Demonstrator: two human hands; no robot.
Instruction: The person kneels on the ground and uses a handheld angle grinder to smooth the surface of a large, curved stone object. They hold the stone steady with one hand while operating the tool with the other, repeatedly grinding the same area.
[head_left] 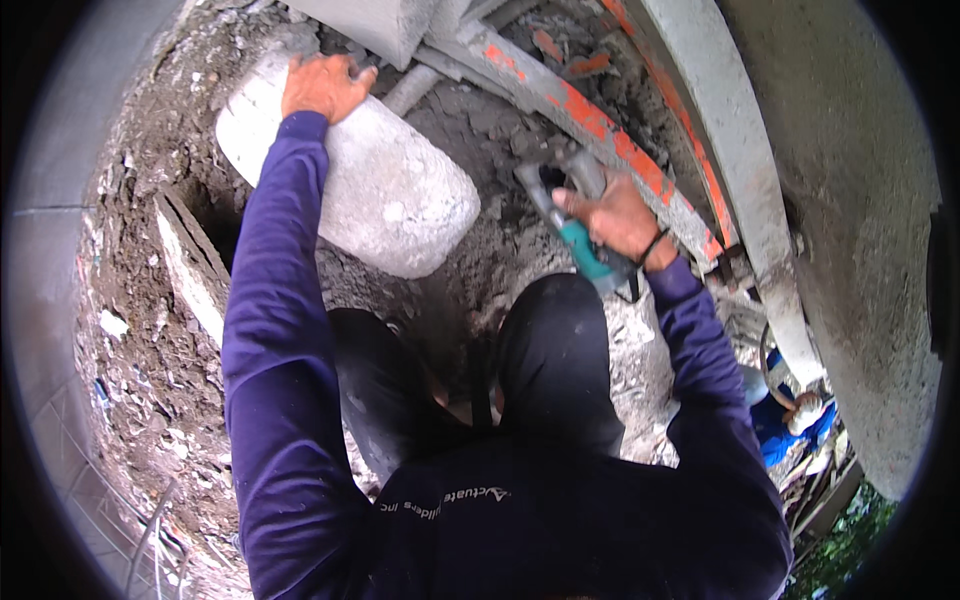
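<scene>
My left hand lies on the upper part of a pale, rough concrete slab with rounded corners, its fingers bent over the far edge. The slab rests tilted on grey soil and rubble in front of my knees. To the right of it, my right hand is wrapped round a teal and grey angle grinder. The grinder's front end points away from me, apart from the slab. Whether its disc is turning I cannot tell.
Concrete beams with orange-red paint curve along the right, beside a large grey concrete surface. A flat broken piece stands in the dirt at left. Another person in blue is at the lower right. Thin bars show at lower left.
</scene>
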